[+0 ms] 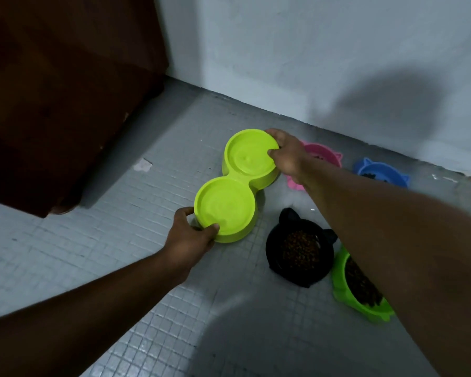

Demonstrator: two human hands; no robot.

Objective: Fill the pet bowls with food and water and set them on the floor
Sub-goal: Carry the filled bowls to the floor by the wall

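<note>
A lime-green double bowl (238,183) with water in both cups is just above or on the grey tiled floor. My left hand (189,236) grips its near rim, thumb over the edge. My right hand (287,156) grips the far rim. To the right stand a black cat-shaped bowl (299,250) and a green bowl (360,287), both holding brown kibble. A pink bowl (326,156) and a blue bowl (381,172) sit near the wall, partly hidden by my right arm.
A dark wooden cabinet (65,91) stands at the left, with a chipped bottom corner. A pale wall (310,55) runs along the back. Grey mosaic floor (120,254) lies open at the left and in front.
</note>
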